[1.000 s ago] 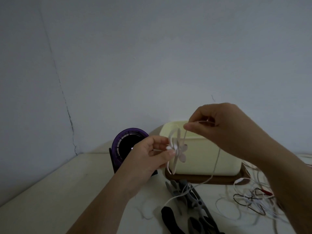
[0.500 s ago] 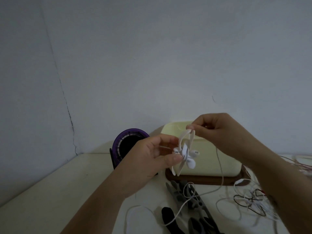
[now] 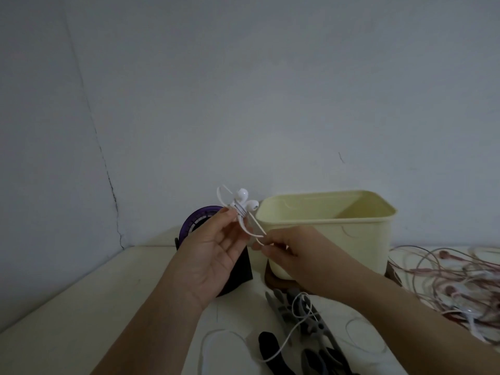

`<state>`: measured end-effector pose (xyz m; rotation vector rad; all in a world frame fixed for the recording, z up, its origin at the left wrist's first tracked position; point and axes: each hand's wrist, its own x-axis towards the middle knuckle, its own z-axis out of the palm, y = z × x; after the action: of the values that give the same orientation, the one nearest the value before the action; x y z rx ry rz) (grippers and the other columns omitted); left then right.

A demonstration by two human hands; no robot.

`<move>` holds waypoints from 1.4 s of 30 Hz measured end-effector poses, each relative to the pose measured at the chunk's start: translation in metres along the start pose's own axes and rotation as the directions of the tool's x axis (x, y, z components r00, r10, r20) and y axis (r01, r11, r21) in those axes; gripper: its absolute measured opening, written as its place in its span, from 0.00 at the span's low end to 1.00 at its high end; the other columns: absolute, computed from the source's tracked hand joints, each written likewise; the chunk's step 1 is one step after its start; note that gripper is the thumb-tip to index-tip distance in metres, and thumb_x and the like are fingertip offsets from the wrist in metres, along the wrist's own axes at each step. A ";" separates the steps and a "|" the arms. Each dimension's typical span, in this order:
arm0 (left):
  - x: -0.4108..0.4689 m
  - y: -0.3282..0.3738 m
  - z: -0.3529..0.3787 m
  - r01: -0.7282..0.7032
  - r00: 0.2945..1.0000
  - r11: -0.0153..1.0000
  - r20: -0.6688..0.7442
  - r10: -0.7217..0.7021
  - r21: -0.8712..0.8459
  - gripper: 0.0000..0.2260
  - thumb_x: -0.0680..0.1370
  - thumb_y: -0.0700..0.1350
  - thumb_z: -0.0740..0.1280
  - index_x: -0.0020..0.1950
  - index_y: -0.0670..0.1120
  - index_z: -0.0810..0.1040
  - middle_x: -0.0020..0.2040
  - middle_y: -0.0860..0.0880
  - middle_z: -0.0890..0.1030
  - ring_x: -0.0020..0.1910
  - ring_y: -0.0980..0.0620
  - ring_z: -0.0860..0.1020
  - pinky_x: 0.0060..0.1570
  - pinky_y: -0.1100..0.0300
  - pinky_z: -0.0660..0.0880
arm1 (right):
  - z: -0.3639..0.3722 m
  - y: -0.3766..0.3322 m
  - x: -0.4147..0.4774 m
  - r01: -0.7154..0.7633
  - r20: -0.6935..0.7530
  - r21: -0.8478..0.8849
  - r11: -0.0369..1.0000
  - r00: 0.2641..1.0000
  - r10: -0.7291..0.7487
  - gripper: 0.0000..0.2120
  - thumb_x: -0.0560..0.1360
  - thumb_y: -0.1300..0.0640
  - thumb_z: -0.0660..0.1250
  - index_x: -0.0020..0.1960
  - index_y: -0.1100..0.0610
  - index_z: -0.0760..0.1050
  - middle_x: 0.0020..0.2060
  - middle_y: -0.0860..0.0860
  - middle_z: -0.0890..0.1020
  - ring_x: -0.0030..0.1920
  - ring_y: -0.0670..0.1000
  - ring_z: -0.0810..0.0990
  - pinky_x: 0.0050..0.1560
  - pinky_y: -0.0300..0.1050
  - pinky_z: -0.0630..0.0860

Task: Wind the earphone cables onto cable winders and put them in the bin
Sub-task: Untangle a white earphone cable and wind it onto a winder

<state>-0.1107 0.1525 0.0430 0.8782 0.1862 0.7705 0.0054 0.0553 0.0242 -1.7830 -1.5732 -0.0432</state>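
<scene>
Hands busy winding white earphones [image 3: 244, 197].
The winder [image 3: 239, 213] is pinched by the left hand [image 3: 213, 255], the cable [image 3: 257, 225] is pinched by the right hand [image 3: 286, 253], both close by the bin [image 3: 338, 239]. If it is let slack, loops could be lost; its tail could be caught on the grey winders [image 3: 282, 309].

Left hand [image 3: 213, 255] holds winder [image 3: 238, 212] — right hand [image 3: 286, 253] pinches cable [image 3: 258, 227].
</scene>
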 end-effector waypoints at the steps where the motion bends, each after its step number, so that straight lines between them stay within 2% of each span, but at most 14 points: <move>1: 0.000 0.000 -0.001 -0.003 1.000 1.000 -0.003 0.003 0.014 0.09 0.73 0.36 0.65 0.42 0.40 0.85 0.47 0.42 0.85 0.42 0.52 0.85 0.37 0.59 0.82 | -0.001 -0.002 -0.001 0.007 0.013 -0.036 0.999 1.000 -0.006 0.14 0.80 0.51 0.58 0.52 0.58 0.79 0.34 0.53 0.81 0.28 0.45 0.73 0.34 0.38 0.69; 4: 0.004 0.000 -0.006 -0.022 1.000 0.996 -0.013 0.023 0.091 0.11 0.74 0.37 0.65 0.38 0.43 0.87 0.46 0.43 0.86 0.42 0.53 0.85 0.38 0.61 0.81 | -0.009 -0.006 -0.002 0.027 0.008 -0.201 0.979 1.000 -0.026 0.15 0.81 0.49 0.56 0.52 0.55 0.80 0.37 0.51 0.81 0.35 0.49 0.76 0.41 0.46 0.73; 6: 0.006 0.000 -0.009 -0.032 0.999 0.992 -0.003 0.033 0.119 0.08 0.70 0.38 0.67 0.44 0.42 0.86 0.49 0.42 0.85 0.44 0.53 0.84 0.43 0.60 0.82 | -0.014 -0.008 -0.003 0.049 0.007 -0.285 0.957 0.999 -0.048 0.16 0.81 0.48 0.56 0.50 0.54 0.79 0.36 0.50 0.79 0.35 0.49 0.76 0.41 0.48 0.75; 8: 0.007 -0.003 -0.011 -0.058 0.998 0.974 0.004 0.058 0.218 0.09 0.74 0.38 0.67 0.52 0.41 0.82 0.52 0.43 0.85 0.47 0.52 0.83 0.49 0.59 0.81 | -0.016 -0.010 -0.004 0.071 0.027 -0.320 0.945 0.997 -0.066 0.15 0.81 0.48 0.56 0.46 0.54 0.78 0.34 0.48 0.77 0.35 0.49 0.75 0.41 0.49 0.75; 12: 0.010 -0.011 -0.014 -0.175 0.977 0.781 0.008 0.213 0.599 0.07 0.75 0.38 0.70 0.52 0.44 0.81 0.45 0.50 0.86 0.46 0.52 0.83 0.48 0.57 0.80 | -0.021 -0.018 -0.004 0.131 0.041 -0.349 0.928 0.991 -0.124 0.16 0.80 0.49 0.56 0.35 0.48 0.71 0.32 0.47 0.74 0.34 0.48 0.74 0.39 0.49 0.74; 14: 0.010 -0.014 -0.013 -0.185 0.976 0.691 0.046 0.214 0.699 0.10 0.70 0.41 0.74 0.50 0.47 0.80 0.45 0.50 0.85 0.47 0.52 0.83 0.46 0.59 0.80 | -0.030 -0.021 -0.005 0.140 0.021 -0.345 0.928 0.990 -0.142 0.15 0.80 0.48 0.57 0.38 0.48 0.76 0.33 0.46 0.75 0.34 0.46 0.74 0.40 0.48 0.74; 16: 0.007 -0.014 -0.013 -0.189 0.981 0.669 0.104 0.165 0.719 0.11 0.68 0.44 0.74 0.49 0.48 0.80 0.44 0.52 0.85 0.46 0.54 0.83 0.44 0.62 0.79 | -0.042 -0.022 -0.006 0.112 -0.032 -0.317 0.942 0.991 -0.129 0.13 0.77 0.47 0.59 0.41 0.50 0.79 0.34 0.44 0.77 0.35 0.44 0.75 0.38 0.40 0.73; 20: 0.001 -0.014 -0.011 -0.229 0.968 0.654 0.238 0.077 0.721 0.10 0.68 0.42 0.73 0.48 0.48 0.80 0.41 0.56 0.85 0.43 0.59 0.83 0.44 0.65 0.78 | -0.064 -0.017 -0.009 0.098 -0.156 -0.210 0.973 0.979 -0.132 0.09 0.72 0.49 0.68 0.35 0.40 0.72 0.30 0.38 0.76 0.39 0.33 0.74 0.39 0.28 0.70; 23: -0.004 -0.014 -0.007 -0.249 0.946 0.642 0.324 0.001 0.725 0.13 0.65 0.45 0.72 0.49 0.48 0.80 0.41 0.55 0.85 0.43 0.60 0.82 0.46 0.66 0.78 | -0.067 -0.012 -0.009 0.105 -0.207 -0.165 0.981 0.969 -0.139 0.08 0.68 0.50 0.73 0.35 0.44 0.75 0.28 0.41 0.76 0.36 0.36 0.75 0.36 0.29 0.69; 27: -0.007 -0.013 -0.005 -0.283 0.921 0.632 0.388 -0.031 0.721 0.11 0.66 0.45 0.72 0.48 0.49 0.81 0.42 0.55 0.85 0.44 0.59 0.82 0.47 0.68 0.77 | -0.067 -0.008 -0.008 0.088 -0.222 -0.095 0.992 0.969 -0.107 0.10 0.64 0.49 0.75 0.33 0.47 0.74 0.29 0.35 0.76 0.30 0.38 0.73 0.32 0.29 0.68; 30: -0.008 -0.013 -0.005 -0.280 0.913 0.632 0.403 -0.057 0.722 0.11 0.65 0.46 0.72 0.48 0.51 0.82 0.47 0.51 0.86 0.48 0.55 0.83 0.49 0.65 0.78 | -0.069 -0.002 -0.008 0.069 -0.229 -0.016 0.997 0.971 -0.071 0.10 0.63 0.47 0.74 0.33 0.49 0.75 0.27 0.40 0.77 0.26 0.42 0.70 0.29 0.32 0.68; 35: -0.009 -0.015 -0.003 -0.196 0.914 0.692 0.385 -0.127 0.695 0.13 0.67 0.46 0.74 0.51 0.47 0.82 0.50 0.45 0.85 0.50 0.49 0.83 0.51 0.56 0.79 | -0.067 -0.007 -0.008 0.112 -0.269 0.023 0.993 0.958 -0.102 0.10 0.62 0.44 0.72 0.34 0.50 0.77 0.29 0.46 0.79 0.27 0.43 0.71 0.30 0.36 0.69; 39: -0.010 -0.017 -0.002 -0.170 0.916 0.710 0.375 -0.142 0.684 0.07 0.67 0.46 0.76 0.44 0.51 0.85 0.43 0.50 0.84 0.45 0.53 0.82 0.46 0.60 0.80 | -0.057 -0.017 -0.007 0.174 -0.274 -0.018 0.985 0.946 -0.172 0.08 0.66 0.50 0.74 0.34 0.47 0.75 0.26 0.44 0.75 0.29 0.40 0.73 0.31 0.31 0.69; 42: -0.011 -0.017 -0.001 -0.159 0.920 0.713 0.365 -0.144 0.682 0.11 0.66 0.45 0.74 0.47 0.48 0.83 0.43 0.49 0.84 0.43 0.54 0.82 0.42 0.63 0.78 | -0.053 -0.016 -0.005 0.177 -0.291 -0.035 0.984 0.940 -0.180 0.10 0.67 0.52 0.75 0.33 0.46 0.73 0.29 0.39 0.76 0.30 0.39 0.73 0.31 0.29 0.68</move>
<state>-0.1102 0.1388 0.0285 1.7583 0.1125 0.4975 0.0138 0.0215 0.0679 -1.5515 -1.5116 -0.3852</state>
